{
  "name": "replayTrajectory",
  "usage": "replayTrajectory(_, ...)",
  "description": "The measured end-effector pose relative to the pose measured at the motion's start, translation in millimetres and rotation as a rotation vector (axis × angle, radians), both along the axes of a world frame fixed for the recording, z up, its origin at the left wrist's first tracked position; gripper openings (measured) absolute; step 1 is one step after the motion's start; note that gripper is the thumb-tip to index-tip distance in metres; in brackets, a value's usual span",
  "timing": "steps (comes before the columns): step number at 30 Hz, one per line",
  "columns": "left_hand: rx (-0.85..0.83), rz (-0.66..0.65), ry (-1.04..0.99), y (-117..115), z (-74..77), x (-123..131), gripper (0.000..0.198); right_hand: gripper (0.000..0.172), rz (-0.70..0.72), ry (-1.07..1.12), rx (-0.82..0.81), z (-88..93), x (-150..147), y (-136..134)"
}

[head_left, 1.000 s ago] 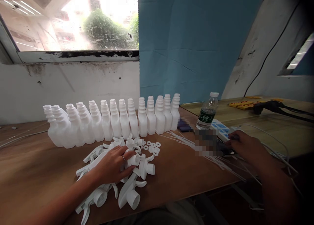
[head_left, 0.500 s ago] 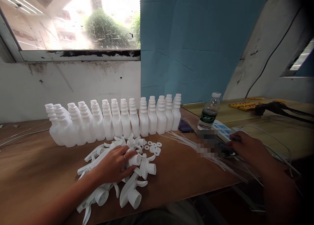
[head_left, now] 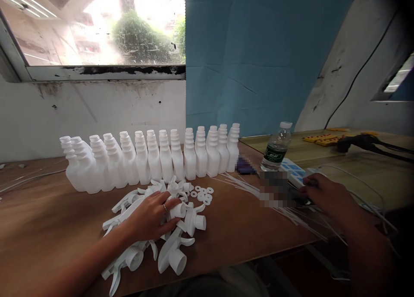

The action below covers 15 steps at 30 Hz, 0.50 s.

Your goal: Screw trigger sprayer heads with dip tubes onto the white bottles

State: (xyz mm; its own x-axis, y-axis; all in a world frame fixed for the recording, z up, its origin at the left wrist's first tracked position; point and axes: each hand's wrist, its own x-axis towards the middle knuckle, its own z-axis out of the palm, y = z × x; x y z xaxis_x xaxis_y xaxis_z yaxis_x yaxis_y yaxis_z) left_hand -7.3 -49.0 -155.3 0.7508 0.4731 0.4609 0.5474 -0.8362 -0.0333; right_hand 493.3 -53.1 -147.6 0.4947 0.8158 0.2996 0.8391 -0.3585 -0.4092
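Currently, head view: both bare hands reach out over the brown surface [head_left: 226,238], set well apart.
Left forearm: enters at the lower left and slants up and inward, the wrist nearly straight.
Left hand [head_left: 153,215]: back upward, laid over a heap of white plastic trigger spray heads [head_left: 172,256]; a thin ring circles one finger.
Left fingers [head_left: 170,226]: thumb and index apart, on either side of one spray head's round open collar [head_left: 179,210]; whether they press on it I cannot tell.
Right forearm: rises from the dark lower right, slanting up to the left.
Right hand [head_left: 321,192]: back mostly upward, fingers bent in, near a white power strip with blue panels [head_left: 293,172]; whether they hold anything I cannot tell.
Spray heads: in a loose heap under and around the left hand, some collars facing the near edge.
Behind the heap: a row of upright white plastic bottles with ribbed necks [head_left: 165,163], open at the top.
Right of the heap: small flat white rings [head_left: 207,196], lying together.
Between the hands: thin white plastic tubes [head_left: 237,183], partly hidden by a blurred patch.
Beyond the tubes: a clear water bottle with a dark green label [head_left: 274,152], upright.
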Motion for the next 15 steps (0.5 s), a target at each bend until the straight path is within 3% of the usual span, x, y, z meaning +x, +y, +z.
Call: replayTrajectory(15,-0.018,0.002,0.016,-0.1,0.4,0.3,0.032,0.014,-0.001,-0.108,0.029,-0.2,-0.7,-1.7)
